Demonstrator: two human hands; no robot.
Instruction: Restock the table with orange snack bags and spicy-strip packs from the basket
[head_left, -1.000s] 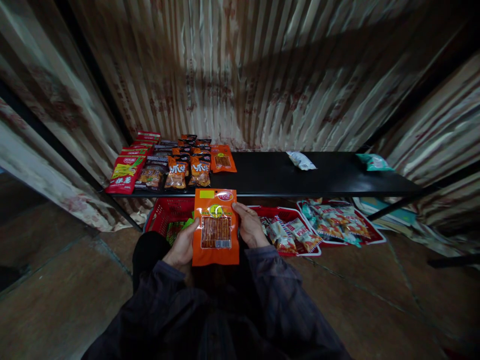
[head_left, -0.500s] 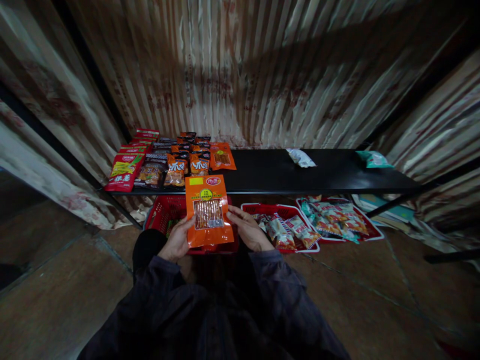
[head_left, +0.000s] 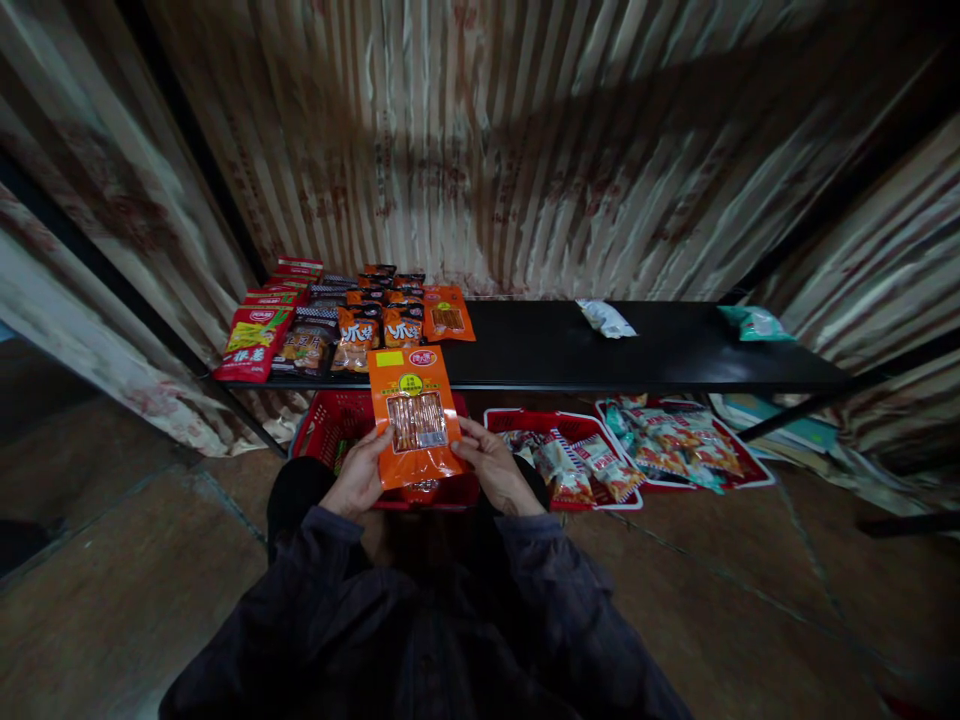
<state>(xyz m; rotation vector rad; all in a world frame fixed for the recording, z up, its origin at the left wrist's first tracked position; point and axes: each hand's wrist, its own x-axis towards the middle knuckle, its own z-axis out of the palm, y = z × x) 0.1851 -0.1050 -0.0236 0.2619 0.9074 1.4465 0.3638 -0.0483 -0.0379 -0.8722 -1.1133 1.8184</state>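
Note:
An orange snack packet (head_left: pixel 412 400) with a clear window showing thin brown sticks is held up between my two hands, above a red basket (head_left: pixel 322 420). My left hand (head_left: pixel 358 475) grips its left edge, and my right hand (head_left: pixel 491 465) pinches its lower right edge. Behind it, a similar orange packet (head_left: pixel 448 315) lies on the black shelf (head_left: pixel 525 350). To the left of that stand rows of orange-and-black snack bags (head_left: pixel 356 338), dark brown bags (head_left: pixel 304 342) and red bags (head_left: pixel 256 340). The held packet hides part of the basket beneath.
On the shelf's right half lie a white bag (head_left: pixel 606 318) and a teal bag (head_left: pixel 756 323). Below stand a middle red basket (head_left: pixel 517 418) and a right red basket (head_left: pixel 754 474), both holding several snack bags. Black posts (head_left: pixel 97 265) frame the shelf, with a curtain (head_left: pixel 450 150) behind.
The orange packet has dipped slightly at its lower edge and tilted a little in my hands. My right hand's fingers have shifted on its edge. The view has moved slightly.

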